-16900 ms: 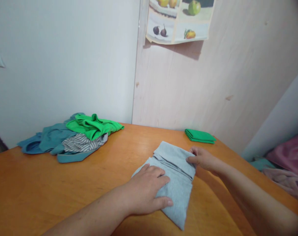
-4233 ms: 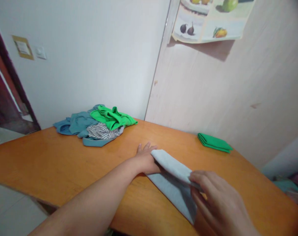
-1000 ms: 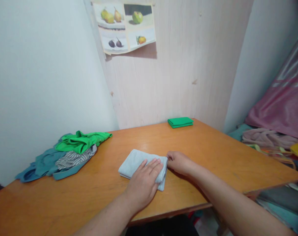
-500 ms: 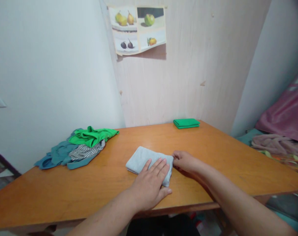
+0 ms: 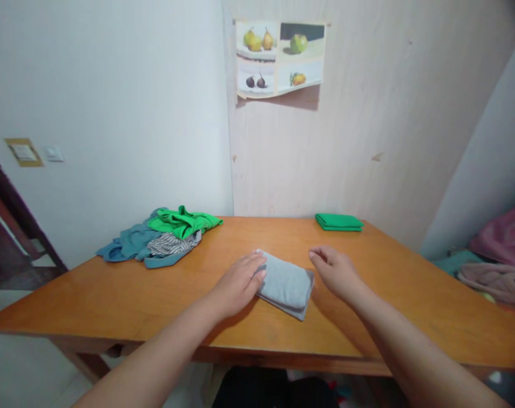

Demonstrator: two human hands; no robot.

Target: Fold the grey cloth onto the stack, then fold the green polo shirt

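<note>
A folded light grey cloth (image 5: 286, 283) lies on the orange wooden table (image 5: 113, 289), near its front edge. My left hand (image 5: 239, 281) rests flat at the cloth's left end, fingers together and stretched out, fingertips on the fabric. My right hand (image 5: 336, 271) hovers just right of the cloth, fingers loosely curled and apart, holding nothing.
A heap of unfolded clothes (image 5: 161, 241), green, blue and striped, lies at the back left of the table. A folded green cloth (image 5: 339, 222) sits at the back by the wall. A fruit poster (image 5: 279, 58) hangs above. Pink bedding (image 5: 501, 249) lies to the right.
My left hand slid off the top of the grey cloth to its left end. My right hand let go of the cloth's right edge and lifted away. The view turned left.
</note>
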